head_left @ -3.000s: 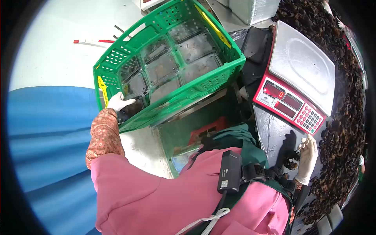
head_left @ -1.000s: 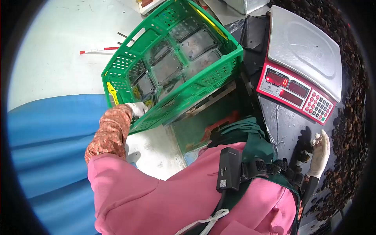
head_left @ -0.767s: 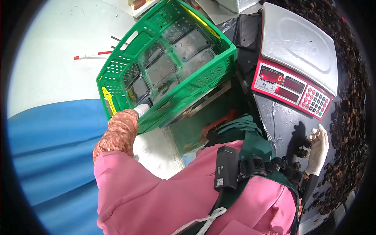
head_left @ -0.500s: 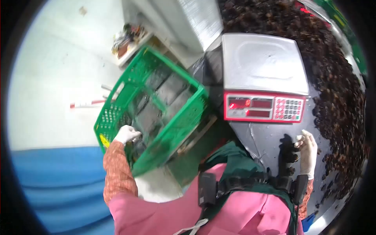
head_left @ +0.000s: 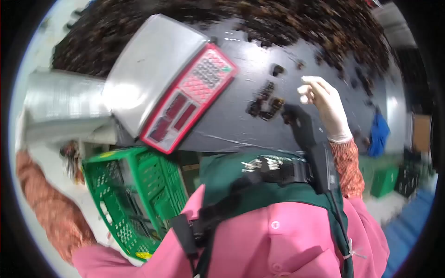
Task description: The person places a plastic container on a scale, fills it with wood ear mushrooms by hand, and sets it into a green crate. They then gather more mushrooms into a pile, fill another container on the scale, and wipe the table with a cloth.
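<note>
My left hand, in a white glove, is at the far left edge, blurred, against the end of a pale object with a shiny ribbed surface. Its fingers cannot be made out. My right hand, also gloved in white, hovers over the dark table with loosely bent fingers apart and nothing in them. A few dark brown, wet-looking pieces lie to its left. A red digital scale with a bare metal plate stands between my hands, tilted in view.
Heaps of dark brown material cover the table's far side. Below the scale stands a green crate with dark packs inside. A blue cloth or bag hangs at the right, near another green crate.
My left hand has left the green crate and reached out to the pale shiny object. The view has turned right, so the scale and crate appear further left. My right hand stays over the table.
</note>
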Action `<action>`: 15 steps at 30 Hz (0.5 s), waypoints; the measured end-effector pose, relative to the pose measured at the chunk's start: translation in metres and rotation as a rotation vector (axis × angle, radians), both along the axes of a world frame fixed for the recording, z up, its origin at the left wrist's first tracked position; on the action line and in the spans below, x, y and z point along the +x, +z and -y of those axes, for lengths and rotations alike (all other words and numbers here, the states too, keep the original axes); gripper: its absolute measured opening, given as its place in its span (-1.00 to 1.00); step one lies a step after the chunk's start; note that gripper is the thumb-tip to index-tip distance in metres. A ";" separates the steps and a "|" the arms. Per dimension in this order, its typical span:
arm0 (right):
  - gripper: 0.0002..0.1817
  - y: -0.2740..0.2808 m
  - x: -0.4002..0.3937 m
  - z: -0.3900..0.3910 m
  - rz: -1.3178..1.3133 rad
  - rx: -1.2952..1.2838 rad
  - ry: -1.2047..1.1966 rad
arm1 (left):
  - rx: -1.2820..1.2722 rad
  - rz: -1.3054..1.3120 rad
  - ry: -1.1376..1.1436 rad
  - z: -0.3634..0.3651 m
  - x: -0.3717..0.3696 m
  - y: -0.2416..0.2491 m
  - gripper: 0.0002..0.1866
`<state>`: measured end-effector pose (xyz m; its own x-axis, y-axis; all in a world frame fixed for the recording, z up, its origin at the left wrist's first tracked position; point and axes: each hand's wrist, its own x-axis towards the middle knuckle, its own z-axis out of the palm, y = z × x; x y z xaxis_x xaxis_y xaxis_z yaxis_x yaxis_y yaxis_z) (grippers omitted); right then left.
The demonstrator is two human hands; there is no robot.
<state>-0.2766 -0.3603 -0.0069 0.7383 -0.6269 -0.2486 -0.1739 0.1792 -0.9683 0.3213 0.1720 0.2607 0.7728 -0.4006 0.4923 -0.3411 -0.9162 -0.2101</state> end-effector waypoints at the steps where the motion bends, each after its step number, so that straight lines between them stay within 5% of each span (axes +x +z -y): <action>1: -0.69 -0.004 -0.015 0.006 0.004 0.024 -0.051 | 0.009 -0.021 0.029 -0.001 0.004 -0.011 -0.42; 7: -0.69 -0.018 -0.072 0.015 -0.052 0.055 -0.219 | -0.016 -0.071 0.096 -0.002 0.005 -0.034 -0.49; 15: -0.72 -0.025 -0.051 -0.003 -0.102 -0.090 -0.144 | -0.047 -0.078 0.127 -0.015 -0.015 -0.037 -0.58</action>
<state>-0.3279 -0.3573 -0.0324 0.6128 -0.7477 -0.2558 -0.2512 0.1226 -0.9601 0.3068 0.1874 0.2232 0.8524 -0.2748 0.4447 -0.2354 -0.9613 -0.1429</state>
